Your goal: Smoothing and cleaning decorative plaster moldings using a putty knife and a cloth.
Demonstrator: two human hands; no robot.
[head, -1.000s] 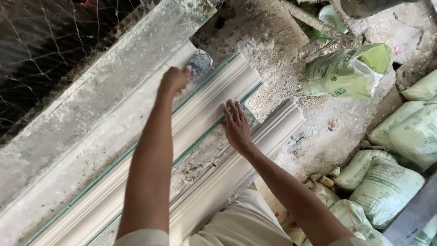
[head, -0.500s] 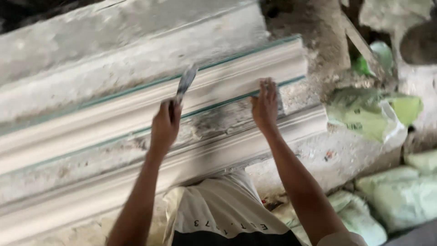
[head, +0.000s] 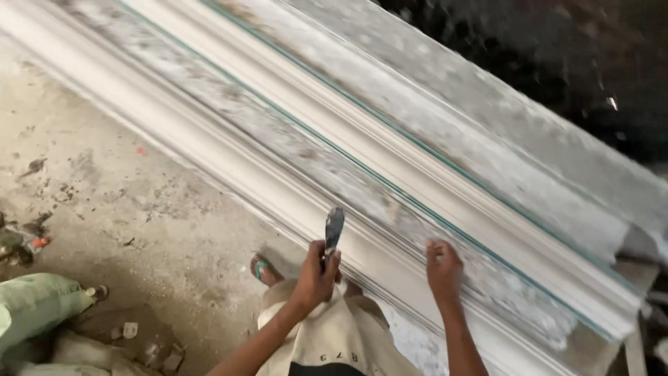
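A scraper (head: 334, 228) is gripped in the left hand (head: 316, 273), fingers closed round its handle, the blade held upright just in front of the near edge of the moulding (head: 390, 167). The right hand (head: 444, 268) is laid on the moulding's lower face, fingers curled and pressed against the plaster; nothing is seen held in it. The long white moulding, edged with thin green lines, runs from far left to near right. A sandalled foot (head: 263, 269) is seen on the dusty floor (head: 139, 209). A green sack (head: 35, 306) lies at the near left.
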